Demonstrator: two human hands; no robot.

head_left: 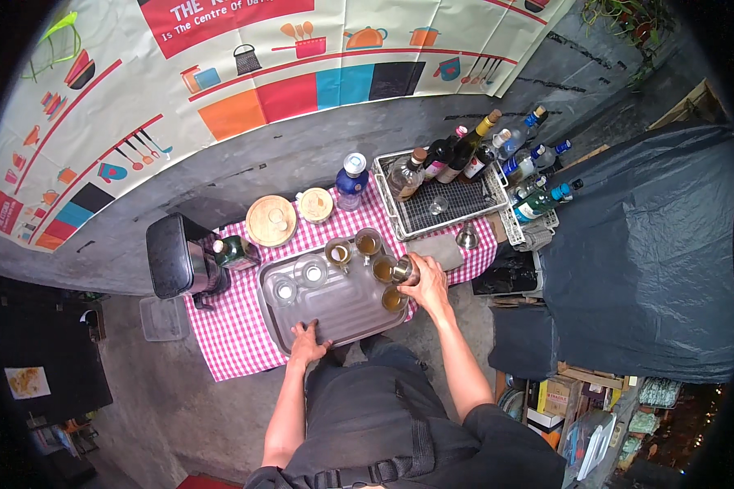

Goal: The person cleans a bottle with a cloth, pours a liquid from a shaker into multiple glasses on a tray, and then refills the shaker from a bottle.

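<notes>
Head view: red-checked cloth [236,326] on grey counter, metal tray [342,306] atop.

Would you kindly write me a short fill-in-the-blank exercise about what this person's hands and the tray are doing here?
1. The left hand rests on the near edge of the metal ____.
2. The right hand holds a small metal cup over glasses of ____ liquid.
3. The tray lies on a red and white ____ cloth.
4. The wire rack at the back holds several ____.

Missing words: tray; brown; checked; bottles
</notes>
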